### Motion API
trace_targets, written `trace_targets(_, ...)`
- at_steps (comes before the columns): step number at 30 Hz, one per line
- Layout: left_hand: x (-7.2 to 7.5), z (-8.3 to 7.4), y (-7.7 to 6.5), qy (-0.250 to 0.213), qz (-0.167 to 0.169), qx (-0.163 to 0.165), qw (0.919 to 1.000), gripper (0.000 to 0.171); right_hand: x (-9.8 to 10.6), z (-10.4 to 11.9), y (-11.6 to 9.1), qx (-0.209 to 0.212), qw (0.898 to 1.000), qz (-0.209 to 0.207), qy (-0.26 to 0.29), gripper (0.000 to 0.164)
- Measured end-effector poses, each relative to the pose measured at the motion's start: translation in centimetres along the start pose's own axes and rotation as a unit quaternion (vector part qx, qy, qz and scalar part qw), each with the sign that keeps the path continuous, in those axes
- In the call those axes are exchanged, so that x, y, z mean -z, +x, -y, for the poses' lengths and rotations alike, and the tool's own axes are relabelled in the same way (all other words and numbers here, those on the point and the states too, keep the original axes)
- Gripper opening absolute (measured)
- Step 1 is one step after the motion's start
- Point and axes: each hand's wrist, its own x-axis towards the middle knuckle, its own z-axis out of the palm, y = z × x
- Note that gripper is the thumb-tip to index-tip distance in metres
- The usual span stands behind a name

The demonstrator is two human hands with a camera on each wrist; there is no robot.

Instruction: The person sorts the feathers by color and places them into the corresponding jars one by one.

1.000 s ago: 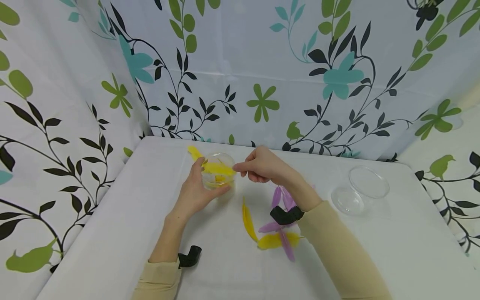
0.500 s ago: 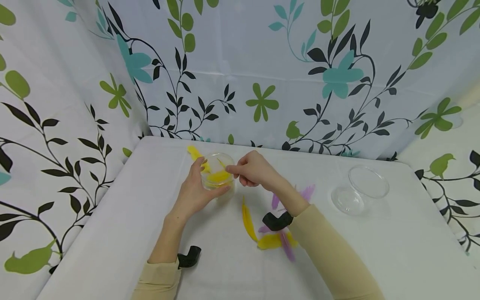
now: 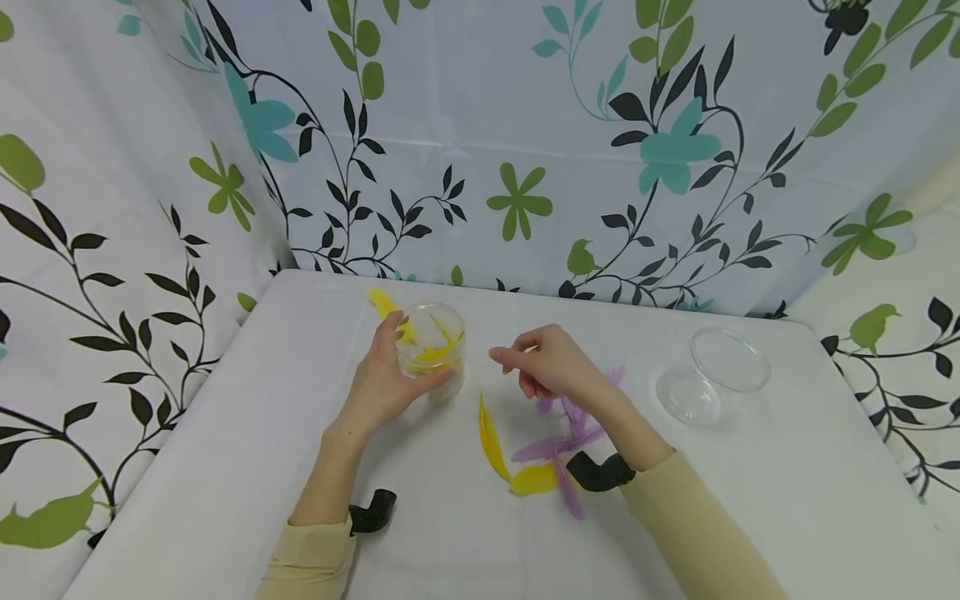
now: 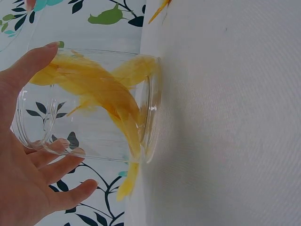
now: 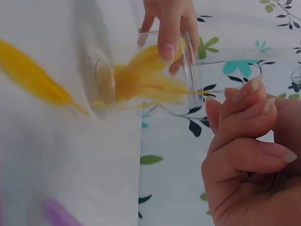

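Note:
My left hand (image 3: 382, 367) holds a clear round jar (image 3: 452, 367) around its side, thumb on the near side. Several yellow feathers (image 4: 101, 87) lie inside the jar, one reaching up toward the rim (image 5: 188, 89). To the right of the jar, my right hand (image 3: 558, 362) is raised off the table with fingers curled and thumb against the index finger. No feather shows in its grasp. Below that hand lie several purple feathers (image 3: 551, 448) in a loose pile. Two yellow feathers, one upright in view (image 3: 491, 442) and one lying sideways (image 3: 532, 480), rest beside them.
A second clear round jar (image 3: 686, 398) stands at the right of the white table (image 3: 450, 533). Behind the held jar lies another yellow feather (image 3: 381, 300). A leaf-patterned curtain (image 3: 465, 108) hangs along the back and sides.
My right hand has let go of a yellow feather, which dropped lower in the jar, and has moved right, away from the rim. My left hand keeps its hold on the jar.

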Motion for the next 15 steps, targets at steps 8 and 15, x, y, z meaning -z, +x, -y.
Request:
trace_targets(8, 0.0, 0.1, 0.1, 0.003, 0.0, 0.001, 1.0, 0.114, 1.5, -4.7, -3.1, -0.023, 1.0, -0.007, 0.012, 0.042)
trace_targets(15, -0.2, 0.3, 0.3, 0.005, 0.0, -0.006, 1.0, 0.113, 2.1, -9.0, -6.2, -0.041, 0.999, 0.001, 0.023, 0.046)
